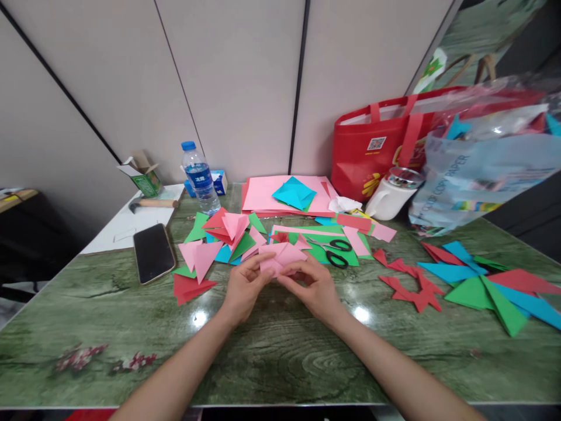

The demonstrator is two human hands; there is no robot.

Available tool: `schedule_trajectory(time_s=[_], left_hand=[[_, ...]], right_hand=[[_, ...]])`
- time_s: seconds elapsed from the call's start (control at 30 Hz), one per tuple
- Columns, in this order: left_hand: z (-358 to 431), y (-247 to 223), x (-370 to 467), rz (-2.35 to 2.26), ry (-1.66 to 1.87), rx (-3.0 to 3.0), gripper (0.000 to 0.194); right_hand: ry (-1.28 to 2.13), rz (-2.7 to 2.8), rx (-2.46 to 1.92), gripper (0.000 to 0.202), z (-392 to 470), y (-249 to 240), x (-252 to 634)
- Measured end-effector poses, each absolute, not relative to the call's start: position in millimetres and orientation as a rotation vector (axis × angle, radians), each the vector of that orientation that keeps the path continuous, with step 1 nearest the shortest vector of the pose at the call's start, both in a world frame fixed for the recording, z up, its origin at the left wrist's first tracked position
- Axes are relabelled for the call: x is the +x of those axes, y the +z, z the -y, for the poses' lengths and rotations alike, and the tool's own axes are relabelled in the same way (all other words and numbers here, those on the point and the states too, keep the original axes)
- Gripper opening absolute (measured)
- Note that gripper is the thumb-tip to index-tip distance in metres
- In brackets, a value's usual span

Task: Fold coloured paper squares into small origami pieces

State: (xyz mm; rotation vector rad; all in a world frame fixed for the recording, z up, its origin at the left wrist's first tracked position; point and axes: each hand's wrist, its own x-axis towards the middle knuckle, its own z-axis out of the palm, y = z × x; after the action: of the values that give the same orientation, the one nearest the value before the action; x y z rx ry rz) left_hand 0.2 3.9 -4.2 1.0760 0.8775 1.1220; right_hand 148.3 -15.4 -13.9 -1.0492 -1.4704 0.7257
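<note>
The left hand [246, 287] and the right hand [316, 286] are both grasping a small pale-pink folded paper piece [283, 257], with thumbs and fingers pinching its 2 sides. The piece is sitting between the hands, in front of the scattered paper; whether it is touching the glossy green marbled desk [263, 362] is hard to tell. Folding or shaping appears to be the step in hand, and the next move is probably calling for steady pressure along the creases, with 1 hand holding the layers aligned.

The pink paper is looking matt and crisp, its overlapping flaps making angular edges. To the left, a layered red paper triangle [190, 287] is lying flat on the desk. Beyond the hands, black-handled metal scissors [328, 252] are resting on green paper, and a turquoise folded paper square [294, 193] is lying on a stack of smooth pink sheets [263, 194]. To the right, a jagged red paper cut-out [421, 299] is curving in spiky points.
</note>
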Motion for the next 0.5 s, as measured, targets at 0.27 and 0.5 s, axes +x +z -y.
schedule_trajectory(time_s=[0.27, 0.5], left_hand=[[-5.4, 2.1, -0.2, -0.771, 1.121, 0.841, 0.026], [-4.3, 4.4, -0.7, -0.798, 1.116, 0.979, 0.035]], right_hand=[[0.690, 1.438, -1.101, 0.012, 15.8, -15.9, 147.4], [0.737, 1.390, -1.084, 0.010, 13.6, -16.6, 149.1]])
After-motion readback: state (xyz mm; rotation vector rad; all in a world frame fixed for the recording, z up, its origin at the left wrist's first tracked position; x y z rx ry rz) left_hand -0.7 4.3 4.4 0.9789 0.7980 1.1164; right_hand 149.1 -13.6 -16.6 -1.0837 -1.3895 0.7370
